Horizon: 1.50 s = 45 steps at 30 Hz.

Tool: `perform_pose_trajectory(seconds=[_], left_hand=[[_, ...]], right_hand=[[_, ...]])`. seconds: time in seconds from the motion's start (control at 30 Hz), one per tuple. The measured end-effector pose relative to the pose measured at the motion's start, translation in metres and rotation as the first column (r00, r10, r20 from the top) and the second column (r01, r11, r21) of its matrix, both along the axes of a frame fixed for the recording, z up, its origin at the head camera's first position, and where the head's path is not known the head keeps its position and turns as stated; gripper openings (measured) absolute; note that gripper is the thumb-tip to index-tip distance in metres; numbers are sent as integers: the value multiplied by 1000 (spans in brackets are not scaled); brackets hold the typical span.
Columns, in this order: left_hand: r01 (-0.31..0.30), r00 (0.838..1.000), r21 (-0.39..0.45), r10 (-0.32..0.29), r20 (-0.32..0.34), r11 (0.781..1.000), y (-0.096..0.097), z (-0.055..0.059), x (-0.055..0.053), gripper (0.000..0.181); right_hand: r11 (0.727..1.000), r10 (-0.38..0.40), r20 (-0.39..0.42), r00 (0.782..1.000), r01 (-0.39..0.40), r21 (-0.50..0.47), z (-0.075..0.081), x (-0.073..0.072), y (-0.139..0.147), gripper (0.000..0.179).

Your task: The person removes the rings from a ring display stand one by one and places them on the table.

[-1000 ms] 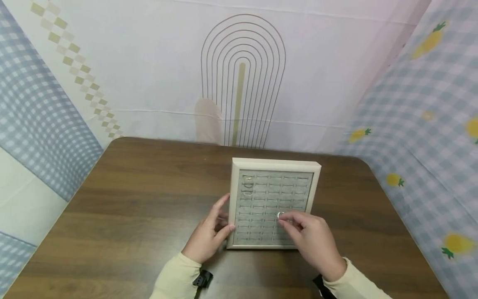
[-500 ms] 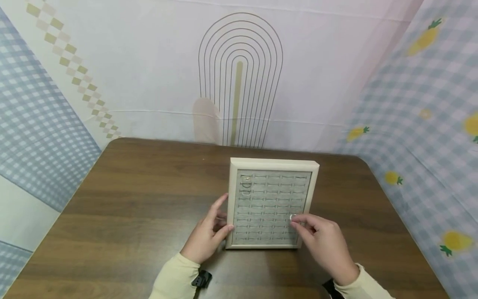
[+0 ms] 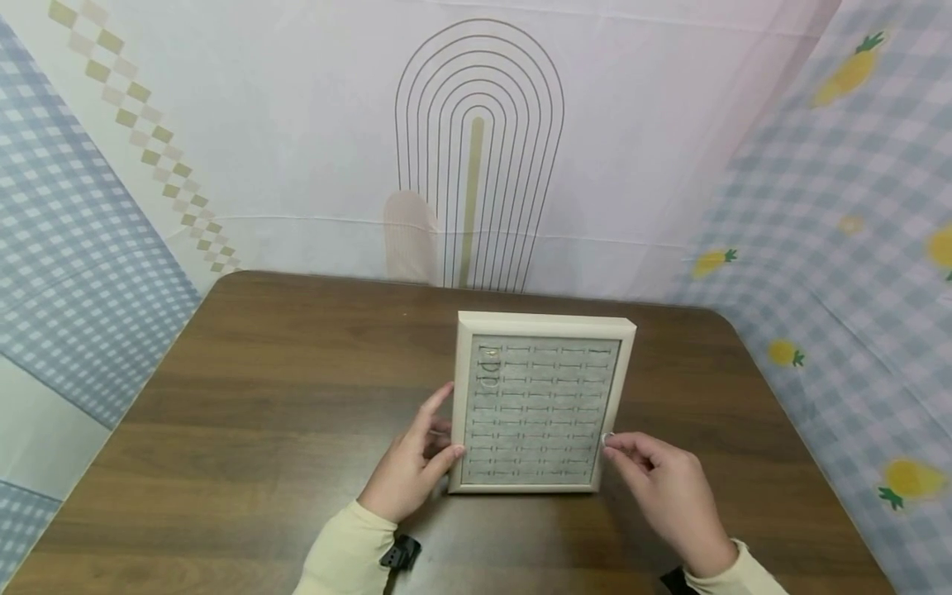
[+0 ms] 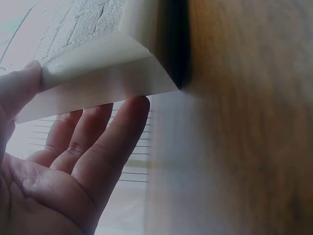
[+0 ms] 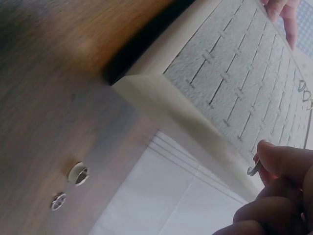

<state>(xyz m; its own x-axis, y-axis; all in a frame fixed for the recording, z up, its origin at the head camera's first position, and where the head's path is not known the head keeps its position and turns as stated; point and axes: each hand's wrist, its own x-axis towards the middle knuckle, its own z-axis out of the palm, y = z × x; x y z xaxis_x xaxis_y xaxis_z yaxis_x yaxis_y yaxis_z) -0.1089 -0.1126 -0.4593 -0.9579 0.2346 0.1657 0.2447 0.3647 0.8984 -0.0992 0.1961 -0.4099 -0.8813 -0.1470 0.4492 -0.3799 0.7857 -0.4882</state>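
Observation:
A cream-framed ring display board point(image 3: 550, 326) leans upright on the table, its grey padded face point(image 3: 531, 421) cut with rows of slots. Three rings point(image 3: 488, 368) sit in slots at its upper left. My left hand point(image 3: 405, 471) holds the frame's left side, thumb on the front edge and fingers along the side and back. Just off the right edge of the board, my right hand point(image 3: 665, 487) pinches a small silver ring point(image 3: 607, 439) between thumb and forefinger. That ring's textured band point(image 5: 254, 169) shows in the right wrist view.
In the right wrist view, a wide band ring point(image 5: 78, 174) and a smaller silver ring point(image 5: 58, 201) lie on the wooden table point(image 3: 297, 372), beside the board. A patterned white cloth point(image 3: 297, 149) hangs behind the table, with checked cloth point(image 3: 825, 297) at the right.
My right hand has moved right with the pinched ring, from over the board's lower face to its right edge. The left hand keeps its hold on the frame.

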Motion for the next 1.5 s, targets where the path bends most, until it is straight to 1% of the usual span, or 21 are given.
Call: perform_pose_trajectory(seconds=[0.27,0.47,0.63,0.77,0.9,0.97,1.1,1.23,1.3,1.5], left_hand=[[-1,1000,2,1,2,1000,-1,1,0,82],[4,1000,8,-4,-6,1000,-1,0,-1,83],[9,1000,16,-9,-4,1000,-1,0,-1,81],[3,1000,13,-3,-4,1000,-1,0,-1,81],[7,1000,9,-7,-7,1000,-1,-1,-1,81],[8,1000,6,-8,-5,1000,-1,-1,-1,81],[4,1000,3,-4,-2,1000,-1,-1,0,80],[5,1000,3,-5,10,1000,0,-1,0,80],[4,1000,1,-4,18,1000,0,-1,-1,80],[2,999,-4,-2,32,1000,0,-1,-1,81]], right_hand=[[998,-53,7,999,52,27,-6,-4,13,10],[992,-106,64,992,102,70,-12,-10,31,6],[987,-126,95,987,115,113,-21,-18,47,4],[982,-145,149,978,124,142,-28,-26,59,7],[977,-167,225,960,131,166,-34,-32,71,10],[975,-179,276,944,133,178,-37,-34,77,12],[970,-207,377,903,139,201,-42,-40,89,16],[964,-227,427,875,140,224,-46,-43,97,19],[963,-230,441,868,138,230,-47,-44,100,19],[962,-222,451,864,119,246,-49,-48,104,13]])
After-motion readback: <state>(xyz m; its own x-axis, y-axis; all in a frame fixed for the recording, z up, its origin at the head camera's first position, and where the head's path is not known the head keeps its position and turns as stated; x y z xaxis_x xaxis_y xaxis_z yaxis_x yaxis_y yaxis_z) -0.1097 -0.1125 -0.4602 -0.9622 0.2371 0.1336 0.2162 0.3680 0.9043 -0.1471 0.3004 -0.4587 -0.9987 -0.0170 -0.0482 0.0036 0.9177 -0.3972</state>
